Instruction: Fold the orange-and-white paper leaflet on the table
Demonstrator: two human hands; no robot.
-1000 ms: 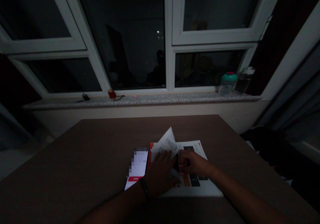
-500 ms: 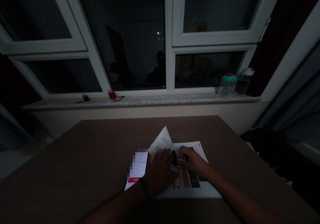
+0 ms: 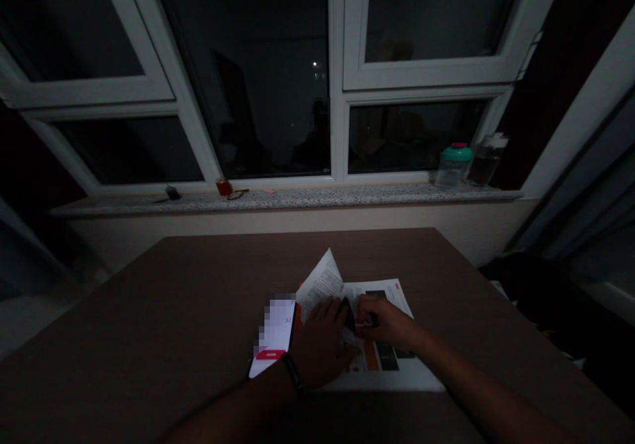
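Observation:
A printed book or magazine (image 3: pixel 397 378) lies open in front of me, with a page (image 3: pixel 322 280) raised into a peak on its left side. Across the pages rests my left hand (image 3: pixel 322 341), wearing a dark wristband, its fingers stretched out. Just right of it, my right hand (image 3: pixel 384 318) is closed with bent fingers over the printed page; what it grips is too dark to make out. A dark, flat-looking thing (image 3: pixel 348 315) shows between the two hands. Beside my left wrist a phone (image 3: pixel 278 328) lies with its screen lit, partly covered by my forearm.
The brown table (image 3: pixel 208 298) reaches toward a window wall. On the speckled sill (image 3: pixel 317 196) stand a green-lidded bottle (image 3: pixel 452 166), a clear bottle (image 3: pixel 486 161), a small red jar (image 3: pixel 223 187) and a small dark item (image 3: pixel 172 192). The room is dim.
My right hand has shifted slightly and its fingers are curled in more. My left hand stays on the pages, and the raised page has hardly moved.

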